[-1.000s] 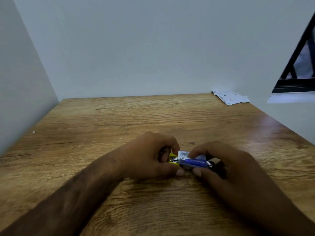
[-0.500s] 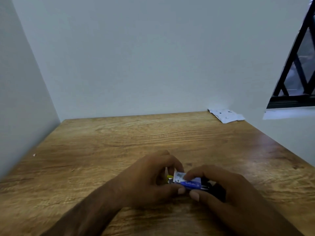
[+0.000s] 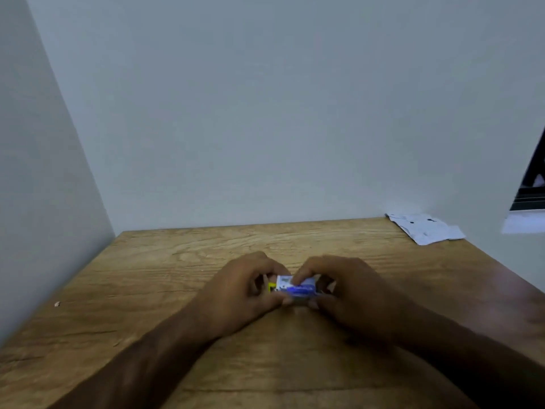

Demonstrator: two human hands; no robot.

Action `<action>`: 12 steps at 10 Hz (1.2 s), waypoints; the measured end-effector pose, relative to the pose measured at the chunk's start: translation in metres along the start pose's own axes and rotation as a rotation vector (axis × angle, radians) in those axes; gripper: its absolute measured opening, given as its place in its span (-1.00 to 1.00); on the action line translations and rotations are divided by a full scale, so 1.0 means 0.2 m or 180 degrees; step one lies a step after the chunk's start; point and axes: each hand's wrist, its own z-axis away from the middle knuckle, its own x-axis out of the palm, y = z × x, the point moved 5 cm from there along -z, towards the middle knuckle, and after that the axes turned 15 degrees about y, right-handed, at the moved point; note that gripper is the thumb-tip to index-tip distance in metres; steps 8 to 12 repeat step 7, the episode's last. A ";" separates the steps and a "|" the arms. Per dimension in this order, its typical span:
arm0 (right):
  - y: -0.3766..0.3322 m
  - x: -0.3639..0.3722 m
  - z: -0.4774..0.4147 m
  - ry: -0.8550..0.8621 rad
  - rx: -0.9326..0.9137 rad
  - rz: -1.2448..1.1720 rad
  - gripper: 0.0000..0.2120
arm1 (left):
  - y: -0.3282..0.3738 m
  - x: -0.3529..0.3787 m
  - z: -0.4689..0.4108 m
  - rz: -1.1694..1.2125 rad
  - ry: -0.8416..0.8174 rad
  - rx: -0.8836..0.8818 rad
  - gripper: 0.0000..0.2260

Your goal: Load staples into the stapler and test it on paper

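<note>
Blur softens the one small blue and white oblong piece with a yellow end that I hold over the middle of the brown wooden table. My fingers cover most of it, so I cannot tell whether it is the stapler or the staple box, nor whether it touches the wood. My left hand curls its fingers round the yellow end. My right hand pinches the blue end, forefinger on top and thumb on the near side. Both my forearms are cut off at the table's near edge. At the table's far right corner lies a white paper pile, its sheets too blurred to count. One pale speck sits near the table's left edge.
</note>
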 end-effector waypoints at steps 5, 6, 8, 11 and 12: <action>0.29 0.25 -0.67 0.0639 0.0115 -0.0360 -0.56 | -0.42 0.13 -0.54 -0.0312 0.0534 -0.0618 -0.71; 0.29 0.21 -0.64 0.0613 0.0427 -0.0681 -0.31 | -0.42 0.12 -0.57 -0.0310 0.0388 -0.0613 -0.52; 0.26 0.16 -0.54 0.0324 0.0696 -0.0776 -0.23 | -0.42 0.09 -0.55 -0.0293 0.0016 -0.1097 -0.27; 0.26 0.16 -0.54 0.0324 0.0696 -0.0776 -0.23 | -0.42 0.09 -0.55 -0.0293 0.0016 -0.1097 -0.27; 0.26 0.16 -0.54 0.0324 0.0696 -0.0776 -0.23 | -0.42 0.09 -0.55 -0.0293 0.0016 -0.1097 -0.27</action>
